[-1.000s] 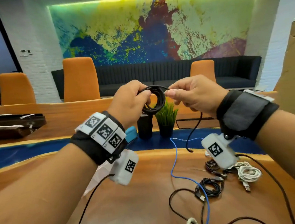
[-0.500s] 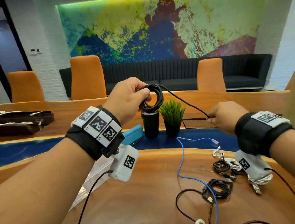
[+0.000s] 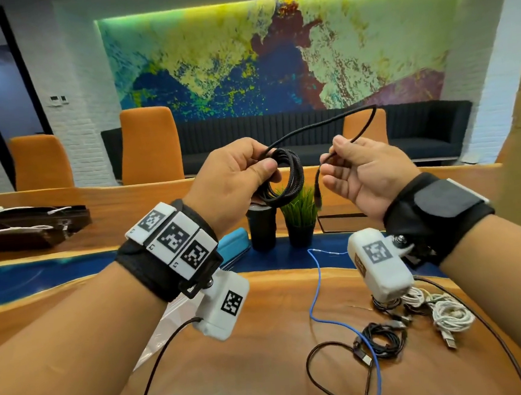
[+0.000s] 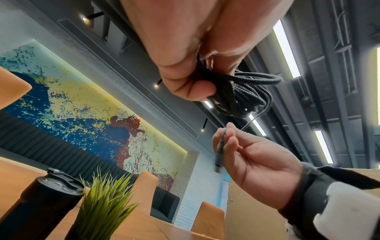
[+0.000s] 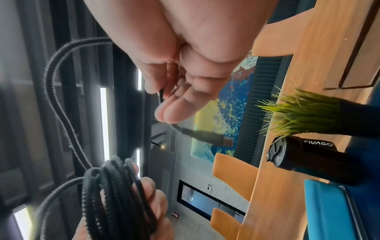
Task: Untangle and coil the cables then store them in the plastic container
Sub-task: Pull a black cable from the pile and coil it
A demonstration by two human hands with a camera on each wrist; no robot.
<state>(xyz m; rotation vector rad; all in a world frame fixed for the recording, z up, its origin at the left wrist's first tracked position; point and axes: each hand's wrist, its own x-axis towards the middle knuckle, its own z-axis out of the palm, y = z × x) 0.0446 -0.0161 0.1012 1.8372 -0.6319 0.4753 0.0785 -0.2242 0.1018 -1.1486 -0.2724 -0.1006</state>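
Note:
My left hand [image 3: 262, 161] grips a coil of black braided cable [image 3: 289, 179] in the air above the table, thumb pressed on the loops. The coil also shows in the left wrist view [image 4: 242, 91] and the right wrist view [image 5: 115, 194]. From it the free tail arches up and right [image 3: 371, 113], then comes down into my right hand [image 3: 340, 152]. That hand pinches the tail just above its plug [image 4: 219, 155], which hangs below the fingers [image 5: 211, 139]. A clear plastic container [image 3: 166, 326] lies on the table, mostly hidden under my left wrist.
On the wooden table [image 3: 235, 370] lie a blue cable [image 3: 314, 289], a black coil [image 3: 382, 340], a white coil [image 3: 449, 316] and a loose black cable [image 3: 313, 371]. Behind the hands stand a black tumbler [image 3: 261, 228] and a grass plant [image 3: 299, 210]. A blue case [image 3: 235, 246] lies beside them.
My right hand, which had pulled the tail down to the right, has come back up beside the coil, and the tail now arches above it. The left hand keeps its grip.

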